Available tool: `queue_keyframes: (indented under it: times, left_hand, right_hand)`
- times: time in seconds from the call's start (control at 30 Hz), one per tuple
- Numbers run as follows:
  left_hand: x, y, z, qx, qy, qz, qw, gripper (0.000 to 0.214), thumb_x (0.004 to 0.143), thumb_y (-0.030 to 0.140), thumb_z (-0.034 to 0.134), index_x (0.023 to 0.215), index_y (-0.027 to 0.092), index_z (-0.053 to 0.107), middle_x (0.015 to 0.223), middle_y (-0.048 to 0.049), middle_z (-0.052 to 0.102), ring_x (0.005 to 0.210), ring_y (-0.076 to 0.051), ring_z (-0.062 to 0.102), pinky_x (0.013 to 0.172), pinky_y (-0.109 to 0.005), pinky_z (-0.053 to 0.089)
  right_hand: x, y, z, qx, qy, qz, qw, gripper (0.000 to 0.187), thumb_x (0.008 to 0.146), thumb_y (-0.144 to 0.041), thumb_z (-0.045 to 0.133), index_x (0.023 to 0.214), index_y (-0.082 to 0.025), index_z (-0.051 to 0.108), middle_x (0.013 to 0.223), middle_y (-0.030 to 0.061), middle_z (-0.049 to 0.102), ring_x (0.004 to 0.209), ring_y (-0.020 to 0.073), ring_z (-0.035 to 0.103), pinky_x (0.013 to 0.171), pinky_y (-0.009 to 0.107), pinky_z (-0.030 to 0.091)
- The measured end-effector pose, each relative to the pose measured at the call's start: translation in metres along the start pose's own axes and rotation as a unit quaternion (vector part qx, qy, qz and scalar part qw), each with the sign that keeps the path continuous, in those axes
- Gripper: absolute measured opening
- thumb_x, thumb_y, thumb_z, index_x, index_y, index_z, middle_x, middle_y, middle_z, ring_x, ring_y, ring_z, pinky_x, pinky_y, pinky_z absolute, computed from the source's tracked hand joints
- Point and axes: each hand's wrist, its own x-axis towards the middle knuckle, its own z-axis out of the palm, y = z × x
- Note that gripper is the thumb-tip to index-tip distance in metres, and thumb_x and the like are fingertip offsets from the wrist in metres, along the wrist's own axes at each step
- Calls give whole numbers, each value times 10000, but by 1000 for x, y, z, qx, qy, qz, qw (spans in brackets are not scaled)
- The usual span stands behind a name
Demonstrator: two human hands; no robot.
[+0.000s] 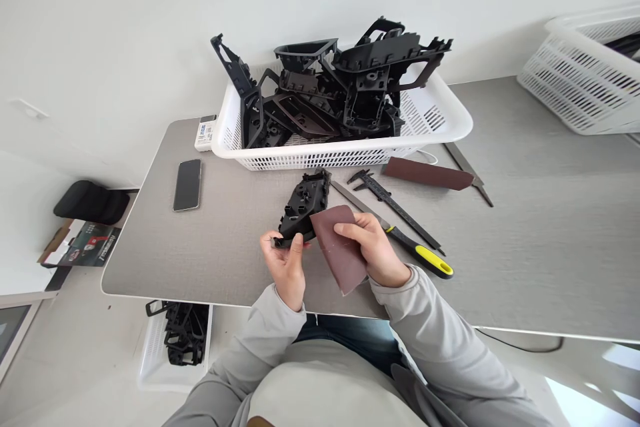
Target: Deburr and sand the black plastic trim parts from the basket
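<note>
The left hand (287, 268) grasps the near end of a black plastic part (306, 203), its thumb on the near edge and its fingers partly hidden behind. The right hand (379, 250) pinches a folded sheet of brown sandpaper (340, 248), thumb on top, and the sheet's upper left corner overlaps the near right side of the part; whether the two touch there is hard to tell. The part is held over the grey table (230, 240), in front of a white basket (440, 137), with its ribbed and clipped face up and its far end pointing toward that basket. Just beyond the right hand lies a file (433, 260) with a black and yellow handle, its blade slanting up toward the far end of the part. Next to it a caliper (400, 210) lies at a similar slant, and farther off are a second piece of sandpaper (427, 174) and a second file (465, 165). The white basket is heaped with black plastic pieces (370, 97), some rising above its rim. By its left end stands a small white box (205, 135), with a phone (187, 185) lying nearer the person. Another white basket (575, 77) sits at the far right, and below the table's near edge a floor basket (149, 357) holds more black pieces.
</note>
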Motion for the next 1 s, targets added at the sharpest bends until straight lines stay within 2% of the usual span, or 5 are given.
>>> queue_keyframes:
  times: [0.27,0.53,0.63,0.83,1.0]
  left_hand:
    - [3,6,4,-29,0,-58,998,495,715,430,800,932,241,397,769,49,606,575,-75,592,503,-181,458]
    - [0,4,2,12,-46,-68,997,640,807,451,727,1312,292,368,840,48,626,428,-49,559,479,-217,520]
    - [-1,1,2,17,-45,-52,997,656,782,427,759,1324,290,415,918,16,644,495,-57,598,505,-215,545]
    - [1,-2,-1,62,-66,-26,996,391,789,495,729,1040,207,644,969,-54,683,588,-103,644,512,-228,565]
    - [-2,-4,-5,68,-60,4,996,405,908,533,557,1151,219,640,1121,-103,687,891,-190,701,676,-292,609]
  right_hand:
    - [7,-2,-7,99,100,-13,990,169,542,-352,663,547,-218,560,476,-19,526,434,120,406,410,254,312]
    - [6,-1,-4,63,70,-27,995,213,569,-365,636,539,-227,475,449,-32,432,406,107,337,411,266,271]
    - [6,0,-3,68,61,-32,995,220,566,-366,639,537,-226,472,444,-39,425,395,104,338,409,264,281]
    - [6,0,-1,54,55,-40,996,217,577,-378,635,537,-223,489,446,-33,482,389,105,382,391,255,323]
    - [1,3,1,65,33,-23,997,177,563,-357,685,572,-203,598,480,-20,567,398,103,425,394,237,350]
